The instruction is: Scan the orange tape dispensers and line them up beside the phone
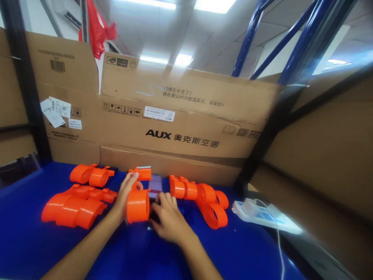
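Note:
An orange plastic part with a wide round collar (138, 205) stands on the blue table (33, 241) in front of me. My left hand (125, 194) is wrapped round its left side, fingers curled over the top. My right hand (166, 218) rests on the table just right of it, fingers pressed onto a small dark device with a lit screen (155, 184) that lies behind the collar. What lies under the right palm is hidden.
More orange parts lie in piles at the left (75, 203), back left (92, 174) and right (203, 197). A white device with a cable (260, 214) sits at the right. Cardboard boxes (181, 127) wall the back and right; blue rack posts rise behind.

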### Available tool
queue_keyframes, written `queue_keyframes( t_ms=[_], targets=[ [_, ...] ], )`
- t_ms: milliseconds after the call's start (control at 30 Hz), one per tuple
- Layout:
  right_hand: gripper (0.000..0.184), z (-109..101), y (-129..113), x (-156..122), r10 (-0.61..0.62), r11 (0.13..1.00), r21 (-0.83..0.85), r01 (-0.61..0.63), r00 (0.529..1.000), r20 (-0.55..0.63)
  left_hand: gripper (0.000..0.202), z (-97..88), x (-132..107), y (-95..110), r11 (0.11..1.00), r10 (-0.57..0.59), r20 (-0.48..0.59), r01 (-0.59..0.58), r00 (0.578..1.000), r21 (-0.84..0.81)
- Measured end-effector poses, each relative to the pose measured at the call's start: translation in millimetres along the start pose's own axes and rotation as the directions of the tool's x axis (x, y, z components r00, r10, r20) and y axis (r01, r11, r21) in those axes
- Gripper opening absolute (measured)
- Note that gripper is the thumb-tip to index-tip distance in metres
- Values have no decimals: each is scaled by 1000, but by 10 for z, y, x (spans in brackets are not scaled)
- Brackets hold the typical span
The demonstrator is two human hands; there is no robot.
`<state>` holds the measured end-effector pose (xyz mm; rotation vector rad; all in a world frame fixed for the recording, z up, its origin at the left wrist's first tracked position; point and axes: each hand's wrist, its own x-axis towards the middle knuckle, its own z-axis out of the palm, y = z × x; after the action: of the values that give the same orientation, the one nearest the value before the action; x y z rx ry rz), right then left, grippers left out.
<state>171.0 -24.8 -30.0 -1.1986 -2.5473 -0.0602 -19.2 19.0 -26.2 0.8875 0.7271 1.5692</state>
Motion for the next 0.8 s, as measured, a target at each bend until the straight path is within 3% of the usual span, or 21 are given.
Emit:
queue_keyframes(
  t_ms=[200,333,567,700,800],
  targets=[
    [19,11,-10,1,-5,1000,7,5,1000,-2,44,6,7,-20,1000,-2,17,2,1000,11],
    [14,-99,94,-38,41,994,103,-25,987,-158,40,16,-16,-31,999,15,47,-17,999,47],
    [21,-147,219,-88,277,888,457,-51,851,-445,44,94,-139,-59,957,-3,218,-60,976,283],
    [29,-113,139,-74,311,902,428,-51,764,-565,45,139,-202,-79,927,-41,346,-94,937,363],
    [28,-126,111,-75,237,941,338,-21,753,-613,44,162,-238,-103,901,-51,398,-130,916,414]
  ],
)
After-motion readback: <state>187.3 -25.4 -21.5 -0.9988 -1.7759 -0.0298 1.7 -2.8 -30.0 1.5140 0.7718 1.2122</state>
